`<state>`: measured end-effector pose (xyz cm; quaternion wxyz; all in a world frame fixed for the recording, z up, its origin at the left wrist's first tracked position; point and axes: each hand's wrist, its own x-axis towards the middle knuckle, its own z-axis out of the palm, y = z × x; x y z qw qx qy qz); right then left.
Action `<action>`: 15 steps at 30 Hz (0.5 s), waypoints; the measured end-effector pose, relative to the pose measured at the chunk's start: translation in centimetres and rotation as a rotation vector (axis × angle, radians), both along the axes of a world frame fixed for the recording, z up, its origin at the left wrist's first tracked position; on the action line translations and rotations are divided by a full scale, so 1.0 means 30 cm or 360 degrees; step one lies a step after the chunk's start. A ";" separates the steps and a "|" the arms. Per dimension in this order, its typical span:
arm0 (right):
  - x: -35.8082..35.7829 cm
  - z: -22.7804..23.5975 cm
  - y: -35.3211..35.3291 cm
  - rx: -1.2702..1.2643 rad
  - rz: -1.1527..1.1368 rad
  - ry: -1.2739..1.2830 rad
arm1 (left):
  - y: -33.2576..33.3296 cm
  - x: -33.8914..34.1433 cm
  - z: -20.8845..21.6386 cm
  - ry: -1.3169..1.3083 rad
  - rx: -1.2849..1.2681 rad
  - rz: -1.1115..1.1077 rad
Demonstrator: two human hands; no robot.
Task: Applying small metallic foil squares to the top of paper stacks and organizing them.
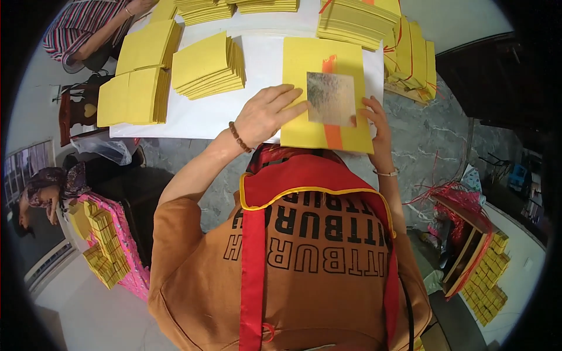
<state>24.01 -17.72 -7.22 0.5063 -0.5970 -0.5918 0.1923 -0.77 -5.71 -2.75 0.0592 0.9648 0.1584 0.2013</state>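
Note:
A yellow paper sheet lies at the table's near edge, and its lower end reaches past that edge. Down its middle runs an orange strip, partly covered by a shiny silvery-gold square. My left hand comes over the sheet from the left, fingers stretched out, tips at the square's left edge. At the right edge of the sheet is my right hand, its fingers apart and lightly bent over the paper near the square's right side. Part of its thumb side is hard to make out.
Stacks of folded yellow paper stand on the white table to the left and far right. Red-tied yellow bundles sit beyond the right edge. Another person's arm is at far left. A wooden rack with red strings stands at right.

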 end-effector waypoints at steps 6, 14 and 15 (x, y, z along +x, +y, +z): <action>-0.005 0.079 -0.053 0.0019 0.0421 -0.0719 | -0.087 -0.062 0.034 0.0032 -0.0240 -0.0079; -0.040 0.124 0.008 -0.0971 0.0168 0.0203 | -0.041 -0.016 -0.031 -0.0161 -0.1536 0.0601; -0.044 0.117 0.014 -0.0969 0.0165 0.0195 | -0.028 -0.015 -0.085 -0.0299 -0.1735 0.0610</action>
